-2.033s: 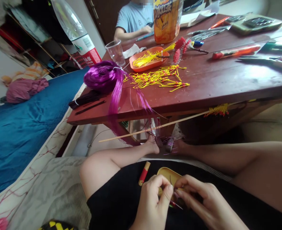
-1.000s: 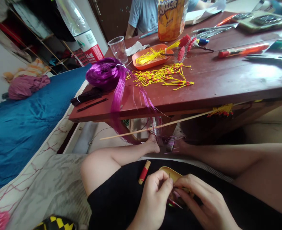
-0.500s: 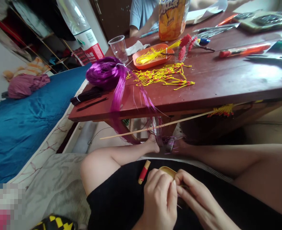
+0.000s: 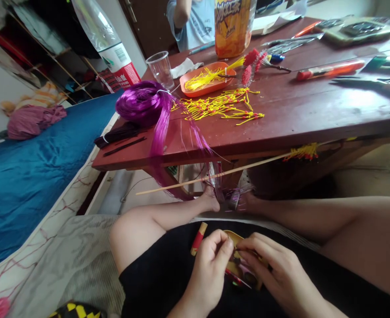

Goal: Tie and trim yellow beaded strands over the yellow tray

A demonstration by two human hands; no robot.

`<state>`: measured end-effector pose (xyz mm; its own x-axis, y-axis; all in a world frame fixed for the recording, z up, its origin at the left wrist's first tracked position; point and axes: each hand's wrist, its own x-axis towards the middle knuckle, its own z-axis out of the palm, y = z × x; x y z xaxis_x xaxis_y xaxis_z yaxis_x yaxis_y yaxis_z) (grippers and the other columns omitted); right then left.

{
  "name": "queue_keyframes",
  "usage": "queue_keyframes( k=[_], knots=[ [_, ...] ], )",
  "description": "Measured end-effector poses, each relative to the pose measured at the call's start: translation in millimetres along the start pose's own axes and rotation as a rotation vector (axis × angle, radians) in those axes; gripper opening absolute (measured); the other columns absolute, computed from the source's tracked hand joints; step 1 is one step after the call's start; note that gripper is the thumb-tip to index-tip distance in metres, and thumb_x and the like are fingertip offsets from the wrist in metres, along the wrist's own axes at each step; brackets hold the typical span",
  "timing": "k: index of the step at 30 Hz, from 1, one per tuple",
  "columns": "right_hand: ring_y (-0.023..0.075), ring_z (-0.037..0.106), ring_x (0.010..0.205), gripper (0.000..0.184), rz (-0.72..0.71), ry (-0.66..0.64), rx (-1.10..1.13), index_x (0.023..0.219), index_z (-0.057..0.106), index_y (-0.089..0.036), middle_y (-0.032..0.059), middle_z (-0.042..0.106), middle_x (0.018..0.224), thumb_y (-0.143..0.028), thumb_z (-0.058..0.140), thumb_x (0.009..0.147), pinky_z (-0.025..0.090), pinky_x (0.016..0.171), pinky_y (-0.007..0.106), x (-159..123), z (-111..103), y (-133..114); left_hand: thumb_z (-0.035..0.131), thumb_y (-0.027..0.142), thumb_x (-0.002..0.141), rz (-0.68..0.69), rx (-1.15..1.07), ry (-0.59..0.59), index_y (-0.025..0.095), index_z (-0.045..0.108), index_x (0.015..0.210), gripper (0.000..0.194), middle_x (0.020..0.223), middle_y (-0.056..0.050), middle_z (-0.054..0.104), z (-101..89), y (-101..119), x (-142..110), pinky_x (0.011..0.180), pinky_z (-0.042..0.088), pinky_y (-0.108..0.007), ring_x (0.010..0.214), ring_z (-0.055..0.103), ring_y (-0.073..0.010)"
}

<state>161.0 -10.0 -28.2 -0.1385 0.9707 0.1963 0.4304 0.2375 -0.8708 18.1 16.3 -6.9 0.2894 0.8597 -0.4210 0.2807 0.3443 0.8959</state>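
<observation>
"Above the black cloth (image 4: 158,274), how is the pose?"

"The left hand (image 4: 212,260) and the right hand (image 4: 276,264) are turned inward, their fingers bent and almost meeting. Thumb and forefinger pinch in each; what is between, I cannot tell."

"And the yellow tray (image 4: 234,236)?"

"It lies on the cloth, beneath the fingers, partly hidden."

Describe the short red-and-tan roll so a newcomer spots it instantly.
Find the black cloth covering the person's lap. Just beyond the left hand, near the cloth's far edge, lies a short tan cylinder. Unlike the shallow yellow tray nearby, it has a broad red middle band.
</observation>
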Motion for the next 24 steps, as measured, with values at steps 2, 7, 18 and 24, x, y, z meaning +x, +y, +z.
queue_keyframes(
  k=[2, 7, 18, 24],
  knots=[
    [0.0119, 0.056, 0.054, 0.022, -0.09, 0.044, -0.085, 0.08, 0.059, -0.016, 0.003, 0.057, 0.065, -0.018, 0.04, 0.09, 0.047, 0.051, 0.019, 1.7, -0.9, -0.1, 0.038, 0.032, 0.089, 0.066, 0.15, 0.002, 0.02, 0.044, 0.072, 0.022, 0.066, 0.003, 0.045, 0.1, 2.2, -1.6, 0.06, 0.036, -0.023, 0.063, 0.044, -0.0129],
    [0.0144, 0.056, 0.05, 0.025, -0.213, 0.072, -0.265, 0.081, 0.058, -0.016, 0.0038, 0.061, 0.062, -0.016, 0.035, 0.091, 0.047, 0.05, 0.024, 3.7, -1.0, 2.9, 0.036, 0.016, 0.087, 0.33, 0.527, 0.044, 0.019, 0.045, 0.072, 0.018, 0.072, -0.002, 0.054, -0.6, 5.4, -4.2, 0.066, 0.039, -0.028, 0.071, 0.052, -0.0171],
    [0.0095, 0.038, 0.05, 0.021, 0.53, -0.335, 0.458, 0.066, 0.047, -0.018, -0.0039, 0.046, 0.056, -0.033, 0.048, 0.082, 0.03, 0.047, 0.021, 13.1, -5.0, -0.5, 0.037, 0.005, 0.083, 0.688, 0.936, 0.046, 0.016, 0.051, 0.073, 0.021, 0.07, -0.005, 0.057, -7.5, -6.1, 0.9, 0.067, 0.046, -0.031, 0.067, 0.052, -0.0179],
    [0.0047, 0.021, 0.038, 0.031, 0.758, -0.453, 0.796, 0.065, 0.048, -0.017, -0.0092, 0.037, 0.042, -0.045, 0.056, 0.072, 0.015, 0.038, 0.02, 9.4, 2.5, 13.3, 0.037, 0.007, 0.083, 0.649, 0.849, -0.024, 0.017, 0.049, 0.068, 0.021, 0.066, -0.002, 0.055, -9.1, -10.4, 1.7, 0.065, 0.044, -0.029, 0.064, 0.051, -0.0162]
  ],
)
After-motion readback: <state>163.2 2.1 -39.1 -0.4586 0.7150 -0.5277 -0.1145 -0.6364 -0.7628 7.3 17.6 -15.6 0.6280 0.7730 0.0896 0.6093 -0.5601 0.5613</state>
